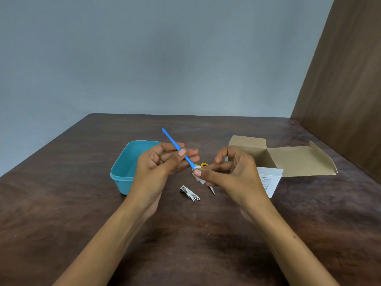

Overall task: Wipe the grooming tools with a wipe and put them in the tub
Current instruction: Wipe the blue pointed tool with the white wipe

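My left hand (162, 162) pinches a thin blue stick-shaped grooming tool (171, 140) near its middle, its far tip pointing up and away. My right hand (231, 172) holds a small white wipe (199, 179) wrapped around the tool's near end. A metal nail clipper (190, 193) lies on the table below my hands. Small scissors with yellow handles (204, 165) lie mostly hidden behind my right hand, only the blade tip (212, 190) showing below. The teal tub (125, 168) stands on the left, partly hidden by my left hand.
An open brown cardboard box (288, 159) lies to the right with a white printed sheet (270, 179) in front of it. The dark wooden table (185, 234) meets a grey wall at the back and a brown panel (346, 79) on the right.
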The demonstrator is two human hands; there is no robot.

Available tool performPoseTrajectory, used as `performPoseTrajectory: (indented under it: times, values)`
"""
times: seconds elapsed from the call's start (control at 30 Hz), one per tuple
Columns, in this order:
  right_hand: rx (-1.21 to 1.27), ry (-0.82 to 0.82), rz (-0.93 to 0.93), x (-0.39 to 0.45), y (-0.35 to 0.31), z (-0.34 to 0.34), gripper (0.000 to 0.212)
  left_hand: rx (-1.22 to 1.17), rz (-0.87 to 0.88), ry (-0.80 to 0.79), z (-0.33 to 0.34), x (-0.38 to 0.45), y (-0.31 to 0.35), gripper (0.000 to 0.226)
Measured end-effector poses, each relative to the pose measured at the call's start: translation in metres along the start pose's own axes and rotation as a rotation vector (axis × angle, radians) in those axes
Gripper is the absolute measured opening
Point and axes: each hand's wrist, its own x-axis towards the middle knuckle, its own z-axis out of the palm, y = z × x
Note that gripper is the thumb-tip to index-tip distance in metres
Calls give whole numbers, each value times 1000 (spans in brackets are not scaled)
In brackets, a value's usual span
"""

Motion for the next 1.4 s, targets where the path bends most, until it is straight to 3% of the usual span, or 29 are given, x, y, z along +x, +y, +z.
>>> performPoseTrajectory:
  times: [0.17, 0.83, 1.03, 1.13, 1.4]
  values:
    - [-10, 24, -23, 0, 1, -1, 41, -25, 32, 59, -4, 3, 5, 12]
    - [21, 17, 11, -1, 2, -3, 41, -6, 11, 44, 2, -2, 4, 16]
    - [26, 72, -54, 3, 3, -10, 20, -90, 9, 80, -3, 3, 7, 12]
    - [25, -3, -69, 3, 5, -5, 9, -80, -5, 43, 0, 1, 5, 19]
    - [135, -111, 22, 1, 5, -3, 11, -66, 34, 67, 0, 0, 1, 21]
